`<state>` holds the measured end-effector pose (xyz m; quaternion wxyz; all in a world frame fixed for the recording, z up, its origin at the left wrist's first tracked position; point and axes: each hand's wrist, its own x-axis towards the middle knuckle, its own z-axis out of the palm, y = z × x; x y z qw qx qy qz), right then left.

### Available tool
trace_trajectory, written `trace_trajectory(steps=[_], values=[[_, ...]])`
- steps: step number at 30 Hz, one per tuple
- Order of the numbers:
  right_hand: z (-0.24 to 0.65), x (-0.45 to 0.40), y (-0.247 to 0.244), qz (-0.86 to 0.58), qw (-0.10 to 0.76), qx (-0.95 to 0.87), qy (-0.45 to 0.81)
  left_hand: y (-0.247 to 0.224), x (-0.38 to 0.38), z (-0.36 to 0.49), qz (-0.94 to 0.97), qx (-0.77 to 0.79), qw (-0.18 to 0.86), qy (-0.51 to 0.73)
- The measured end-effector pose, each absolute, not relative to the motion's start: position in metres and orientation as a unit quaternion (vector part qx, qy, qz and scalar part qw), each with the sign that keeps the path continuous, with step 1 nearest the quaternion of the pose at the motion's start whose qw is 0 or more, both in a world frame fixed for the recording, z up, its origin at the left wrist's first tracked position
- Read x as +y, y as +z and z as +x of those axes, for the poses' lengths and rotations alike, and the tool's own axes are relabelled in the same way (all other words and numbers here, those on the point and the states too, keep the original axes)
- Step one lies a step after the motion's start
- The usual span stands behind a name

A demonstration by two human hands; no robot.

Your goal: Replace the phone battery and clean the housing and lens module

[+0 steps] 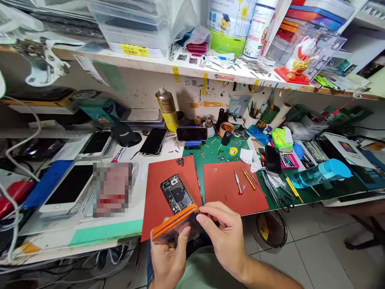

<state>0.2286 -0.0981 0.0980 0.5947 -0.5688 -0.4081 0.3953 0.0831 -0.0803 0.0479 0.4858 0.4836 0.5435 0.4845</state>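
Close to my body, at the front edge of the bench, I hold a dark, see-through zip bag with an orange top strip [174, 222]. My left hand [168, 257] is closed around its left side, thumb lying across the front. At the bag's right end, my right hand [224, 230] pinches the corner with thumb and fingertips. What lies inside the bag I cannot make out. Just behind it, an opened phone [177, 194] with its inner parts bare lies on the left red-brown mat [153, 180]; the bag hides its lower end.
On the right mat [222, 192] lie a red-tipped screwdriver [238, 182] and gold tweezers [248, 178]. Further right are scissors [284, 202] and a blue water bottle [319, 174]. A white tablet [69, 186] lies left. A loaded shelf [144, 62] overhangs the bench; a bin [272, 228] stands below.
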Motion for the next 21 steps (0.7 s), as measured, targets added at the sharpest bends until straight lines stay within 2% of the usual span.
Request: trace_trajectory(steps=[6, 11, 17, 19, 21], values=[[0.229, -0.099, 0.097, -0.567, 0.574, -0.48, 0.346, 0.05, -0.077, 0.085, 0.486, 0.544, 0.441, 0.522], [0.237, -0.105, 0.088, -0.575, 0.541, -0.488, 0.372, 0.047, -0.075, 0.087, 0.484, 0.549, 0.447, 0.514], [0.239, -0.113, 0.085, -0.606, 0.498, -0.501, 0.365, 0.052, -0.068, 0.089, 0.516, 0.63, 0.31, 0.491], [0.242, -0.115, 0.084, -0.616, 0.479, -0.514, 0.356, 0.05, -0.063, 0.081, 0.513, 0.638, 0.317, 0.479], [0.256, -0.117, 0.081, -0.658, 0.443, -0.518, 0.319, 0.043, -0.057, 0.067, 0.508, 0.625, 0.366, 0.466]])
